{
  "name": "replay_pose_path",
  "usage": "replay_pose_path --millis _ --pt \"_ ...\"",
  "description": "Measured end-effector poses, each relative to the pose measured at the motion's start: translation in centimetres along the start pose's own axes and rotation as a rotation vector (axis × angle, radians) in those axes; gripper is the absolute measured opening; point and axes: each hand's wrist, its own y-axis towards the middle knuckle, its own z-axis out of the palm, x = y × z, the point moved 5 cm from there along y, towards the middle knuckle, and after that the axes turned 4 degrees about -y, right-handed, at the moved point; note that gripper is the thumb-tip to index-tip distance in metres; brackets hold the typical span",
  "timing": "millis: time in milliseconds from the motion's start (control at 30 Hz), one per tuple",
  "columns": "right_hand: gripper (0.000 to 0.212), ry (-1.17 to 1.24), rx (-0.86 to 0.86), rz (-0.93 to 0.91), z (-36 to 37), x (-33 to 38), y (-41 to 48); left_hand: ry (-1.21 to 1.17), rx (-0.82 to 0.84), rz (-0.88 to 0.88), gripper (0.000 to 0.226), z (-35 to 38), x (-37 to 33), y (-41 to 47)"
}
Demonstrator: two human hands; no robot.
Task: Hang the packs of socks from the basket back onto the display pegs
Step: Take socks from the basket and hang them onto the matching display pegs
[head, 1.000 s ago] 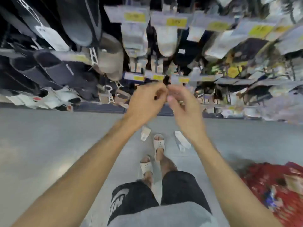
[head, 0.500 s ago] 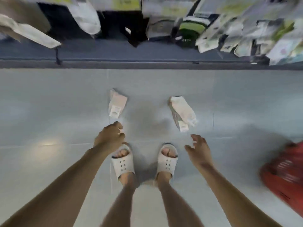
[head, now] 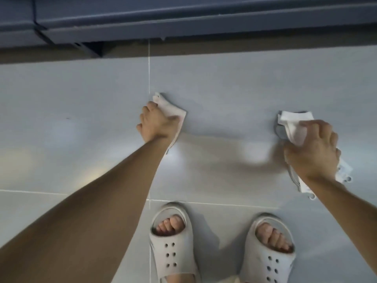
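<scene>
- Head view, looking straight down: two feet in pale sandals with holes stand at the bottom of the frame. The left sandal (head: pixel 173 248) is low in the middle and the right sandal (head: pixel 269 260) is at the lower right.
- Two bare arms reach up the frame from the bottom corners, one on each side of the feet.
- The left hand (head: pixel 157 123) is a bit left of the middle of the frame. It lies on top of a white sock pack, the left pack (head: pixel 174 112). Its fingers bend over the pack's left edge and its thumb lies across it. This pack lies flat on the floor (head: pixel 224 94), and its top and right side stick out from under the hand.
- The right hand (head: pixel 314 152) is at the right of the frame. Its fingers curl round another white sock pack, the right pack (head: pixel 293 127), and hold it tight. White sock shows above the fingers, and a small plastic hook (head: pixel 312 196) pokes out below the wrist. I cannot tell if this pack touches the floor.
- The two hands are well apart, each on its own pack.
- The floor is shiny grey tile with thin pale lines, and soft spots of light show between the hands.
- Across the top of the frame runs the dark blue base (head: pixel 183 21) of a shelf.
</scene>
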Motion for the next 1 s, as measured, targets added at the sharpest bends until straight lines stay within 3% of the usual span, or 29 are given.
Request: replay_pose_path --millis 67,167,267,333,433,533,600,700,900,1000 --pt "0.045 -0.001 -0.019 -0.018 -0.4 -0.2 0.4 -0.024 0.061 -0.013 0.041 -0.3 0.5 0.8" --pt "0.029 0.107 -0.034 0.077 -2.4 -1.2 0.6 -0.336 0.181 -0.062 0.032 -1.3 1.1 0.1" --pt "0.023 0.819 0.112 0.265 -6.0 0.9 -1.1 -0.760 0.393 -0.002 0.017 -3.8 -0.6 -3.4" --pt "0.030 1.269 0.263 0.285 -10.1 4.4 -3.4 -0.905 0.472 0.049 0.017 -6.4 -2.0 -6.7" --pt "0.036 1.588 0.493 0.294 -17.4 9.3 -7.3 -1.043 0.435 -0.003 0.032 -11.6 -4.3 -11.8" --pt "0.048 1.721 0.580 0.434 -26.0 13.2 -10.2 -1.129 0.398 -0.015 0.031 -18.9 -7.6 -16.5" --pt "0.035 1.789 0.603 0.434 -32.9 15.9 -11.7 -1.191 0.382 0.030 0.029 -25.0 -10.4 -19.6" --pt "0.016 1.875 0.609 0.341 -44.2 19.6 -13.5 -1.281 0.379 0.130 0.026 -35.5 -15.3 -24.0" --pt "0.020 1.992 0.750 -0.022 -67.4 27.8 -20.0 -1.338 0.270 0.372 0.031 -58.9 -24.9 -33.9" --pt "0.020 1.979 0.766 -0.153 -77.6 30.4 -23.6 -1.314 0.075 0.533 0.057 -70.1 -28.2 -40.1"
